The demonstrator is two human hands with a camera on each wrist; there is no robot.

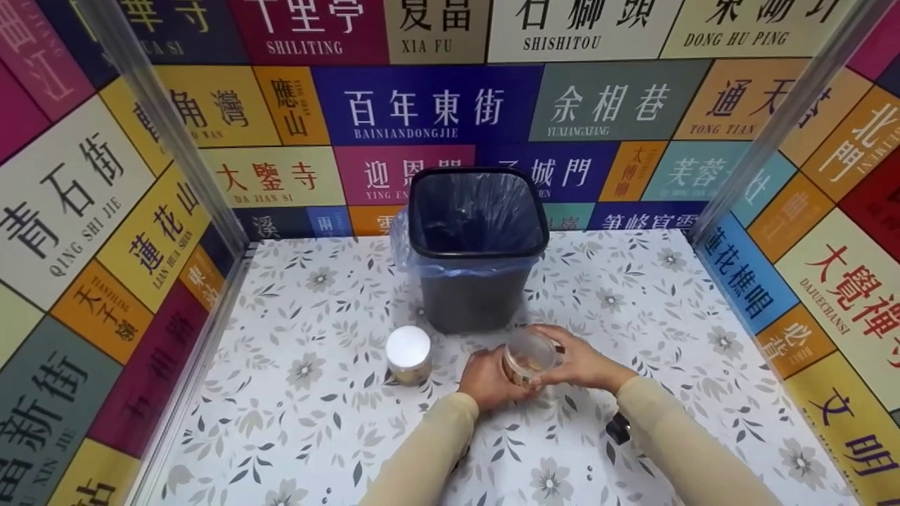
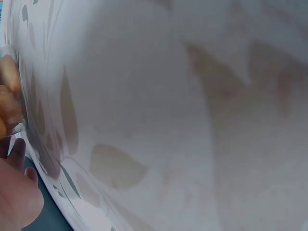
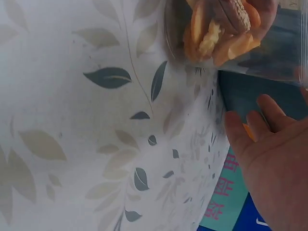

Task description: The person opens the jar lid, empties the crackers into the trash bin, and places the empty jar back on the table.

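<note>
Between both hands stands a clear jar (image 1: pixel 527 357) of orange-brown pieces; its round top looks translucent. My left hand (image 1: pixel 489 379) grips its left side. My right hand (image 1: pixel 580 360) curves around the jar's upper right, thumb in front and fingers behind. The right wrist view shows the jar (image 3: pixel 224 36) close up, with smooth orange chunks and a rough brown one inside. There, several fingers of the right hand (image 3: pixel 272 154) hang apart from the wall; thumb and forefinger are mostly cut off. Only the jar's edge (image 2: pixel 9 91) enters the left wrist view.
Left of the hands stands a second jar (image 1: pixel 408 355) with a white lid. Behind it is a dark bin (image 1: pixel 474 295) lined with a thin bluish bag. A floral cloth (image 1: pixel 302 422) covers the table, with printed panels (image 1: pixel 429 105) around it.
</note>
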